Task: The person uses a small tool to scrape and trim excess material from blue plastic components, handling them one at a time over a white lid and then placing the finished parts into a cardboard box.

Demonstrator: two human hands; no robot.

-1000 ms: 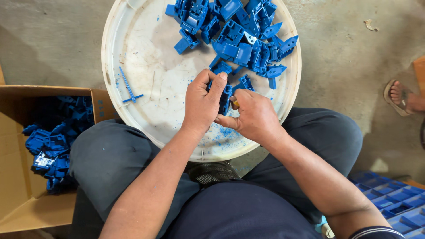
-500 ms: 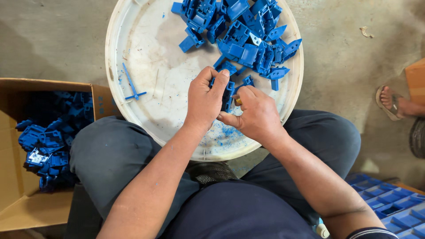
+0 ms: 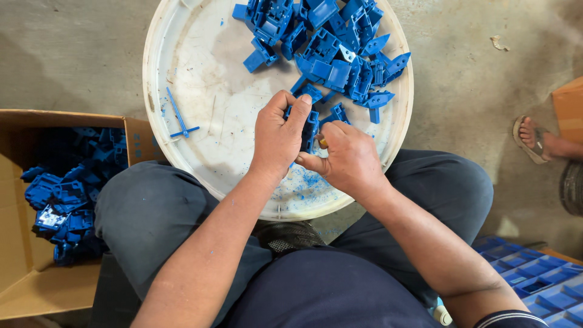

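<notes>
My left hand (image 3: pixel 278 138) grips a blue moulded plastic part (image 3: pixel 310 126) upright over the near side of a round white tray (image 3: pixel 200 109). My right hand (image 3: pixel 347 159) is closed around a small tool with a tan handle (image 3: pixel 323 143), its tip against the part and mostly hidden by my fingers. A heap of several similar blue plastic parts (image 3: pixel 328 45) lies at the tray's far side. A thin blue plastic sprue (image 3: pixel 180 115) lies alone on the tray's left. Blue shavings (image 3: pixel 303 182) are scattered on the tray under my hands.
An open cardboard box (image 3: pixel 24 243) at my left holds several blue parts (image 3: pixel 61 194). Blue trays (image 3: pixel 534 279) sit at the lower right. Another person's sandalled foot (image 3: pixel 537 140) rests on the concrete floor at the right. The tray sits across my knees.
My hands stay together on the part with small shifts of the fingers. The view has drifted slightly, and the other person's foot has drawn a little to the left.
</notes>
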